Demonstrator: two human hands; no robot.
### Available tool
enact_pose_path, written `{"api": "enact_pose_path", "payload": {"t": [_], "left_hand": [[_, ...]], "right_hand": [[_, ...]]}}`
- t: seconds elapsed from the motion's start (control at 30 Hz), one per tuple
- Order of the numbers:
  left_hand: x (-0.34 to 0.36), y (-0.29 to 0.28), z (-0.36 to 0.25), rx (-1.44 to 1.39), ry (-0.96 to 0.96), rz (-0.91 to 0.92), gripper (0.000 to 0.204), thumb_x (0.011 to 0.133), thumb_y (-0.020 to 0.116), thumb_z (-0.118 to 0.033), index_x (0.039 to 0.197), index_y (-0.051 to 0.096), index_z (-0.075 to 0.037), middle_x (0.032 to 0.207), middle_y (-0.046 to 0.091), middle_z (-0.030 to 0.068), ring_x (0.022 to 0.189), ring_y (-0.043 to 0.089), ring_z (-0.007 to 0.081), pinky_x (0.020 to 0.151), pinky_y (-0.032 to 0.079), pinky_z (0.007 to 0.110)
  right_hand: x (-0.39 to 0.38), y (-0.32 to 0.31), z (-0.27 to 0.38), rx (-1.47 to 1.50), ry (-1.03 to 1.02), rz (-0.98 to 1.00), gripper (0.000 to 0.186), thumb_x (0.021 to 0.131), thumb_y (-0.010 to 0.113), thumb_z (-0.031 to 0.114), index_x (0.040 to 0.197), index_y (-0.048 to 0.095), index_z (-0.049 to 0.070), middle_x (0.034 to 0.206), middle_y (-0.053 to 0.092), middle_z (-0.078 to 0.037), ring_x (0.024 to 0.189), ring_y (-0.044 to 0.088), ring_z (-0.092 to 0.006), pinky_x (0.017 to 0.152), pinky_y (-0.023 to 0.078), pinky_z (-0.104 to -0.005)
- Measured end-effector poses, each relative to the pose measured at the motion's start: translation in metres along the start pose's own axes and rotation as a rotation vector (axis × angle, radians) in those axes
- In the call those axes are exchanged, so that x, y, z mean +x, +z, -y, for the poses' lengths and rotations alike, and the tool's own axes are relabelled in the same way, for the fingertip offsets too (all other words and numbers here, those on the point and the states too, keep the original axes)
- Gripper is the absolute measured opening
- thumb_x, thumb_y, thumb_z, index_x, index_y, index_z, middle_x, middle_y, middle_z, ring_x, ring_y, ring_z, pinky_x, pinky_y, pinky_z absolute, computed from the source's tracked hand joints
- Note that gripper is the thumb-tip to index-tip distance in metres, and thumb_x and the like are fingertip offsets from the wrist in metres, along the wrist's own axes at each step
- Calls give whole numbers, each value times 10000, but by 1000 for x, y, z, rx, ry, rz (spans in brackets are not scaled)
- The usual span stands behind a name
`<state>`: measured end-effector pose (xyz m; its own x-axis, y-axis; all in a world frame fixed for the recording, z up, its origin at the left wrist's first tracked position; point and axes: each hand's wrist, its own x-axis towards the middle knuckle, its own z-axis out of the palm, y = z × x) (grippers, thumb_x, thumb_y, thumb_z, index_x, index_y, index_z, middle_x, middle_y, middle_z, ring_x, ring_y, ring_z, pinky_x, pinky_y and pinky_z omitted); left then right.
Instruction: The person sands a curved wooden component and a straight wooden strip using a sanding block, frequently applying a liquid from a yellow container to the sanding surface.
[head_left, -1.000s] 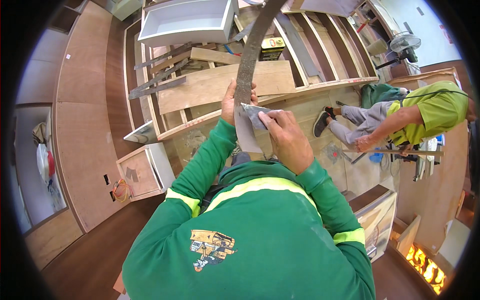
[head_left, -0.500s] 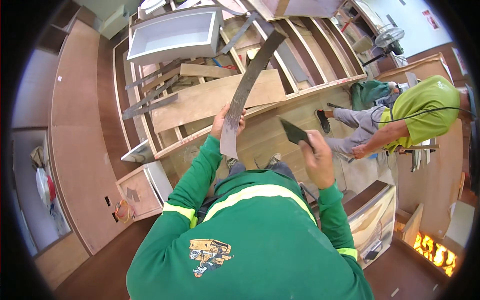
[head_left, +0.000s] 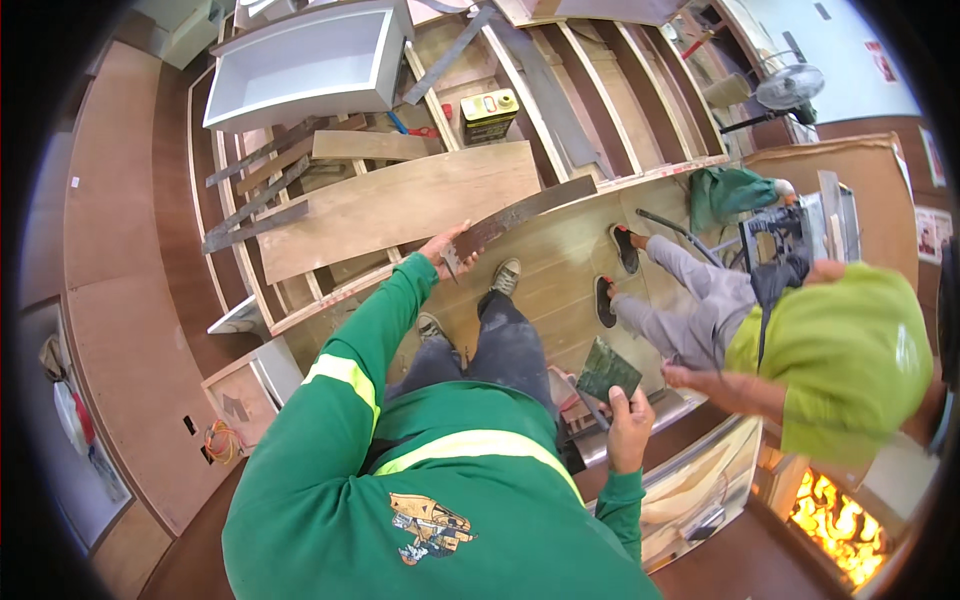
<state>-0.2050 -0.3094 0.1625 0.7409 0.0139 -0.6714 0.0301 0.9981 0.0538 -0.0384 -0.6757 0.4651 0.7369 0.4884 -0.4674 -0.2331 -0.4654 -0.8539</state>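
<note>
A big wooden frame [head_left: 640,175] with open bays fills the upper middle of the frame, and a wide plywood board [head_left: 400,205] lies across it. A white drawer box [head_left: 300,65] rests at the upper left. At the right side a co-worker in a yellow-green shirt [head_left: 850,365] bends low over the floor. The person's left arm in a green sleeve [head_left: 360,340] is stretched up toward the centre, and the left hand [head_left: 445,250] is closed on the near end of a long dark strip [head_left: 525,210], which lies slanted up to the right over the frame edge. The right arm is bent close to the body at lower centre; the right hand [head_left: 630,430] pinches a dark green sandpaper sheet [head_left: 607,370] held upright. A yellow can [head_left: 489,113] stands in the frame above.
</note>
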Motion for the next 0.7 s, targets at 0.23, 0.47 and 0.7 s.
{"api": "enact_pose_path", "payload": {"t": [0.23, 0.47, 0.7], "left_hand": [[74, -49, -44, -56, -89, -279, 557, 846, 845, -495, 1095, 597, -63, 915, 639, 113, 707, 647, 208, 550, 572, 301], [124, -77, -71, -3, -49, -391, 636, 807, 882, -499, 1154, 588, -55, 969, 624, 117, 744, 643, 240, 580, 578, 321], [139, -150, -77, -78, 53, -298, 669, 921, 656, -660, 1244, 612, -77, 1081, 680, 126, 885, 684, 310, 714, 614, 404]], "right_hand": [[117, -8, 0, -179, 21, 169, 222, 1036, 595, 109, 1214, 672, 2, 1059, 678, 6, 897, 606, -76, 752, 515, -240], [156, -5, -1, -214, 168, 64, 271, 1030, 627, 176, 1236, 679, 6, 1057, 687, -5, 899, 613, -83, 740, 536, -252], [171, 39, 13, -253, 229, 154, 256, 1025, 633, 166, 1215, 687, 4, 1023, 670, -4, 897, 596, -85, 770, 532, -259]]}}
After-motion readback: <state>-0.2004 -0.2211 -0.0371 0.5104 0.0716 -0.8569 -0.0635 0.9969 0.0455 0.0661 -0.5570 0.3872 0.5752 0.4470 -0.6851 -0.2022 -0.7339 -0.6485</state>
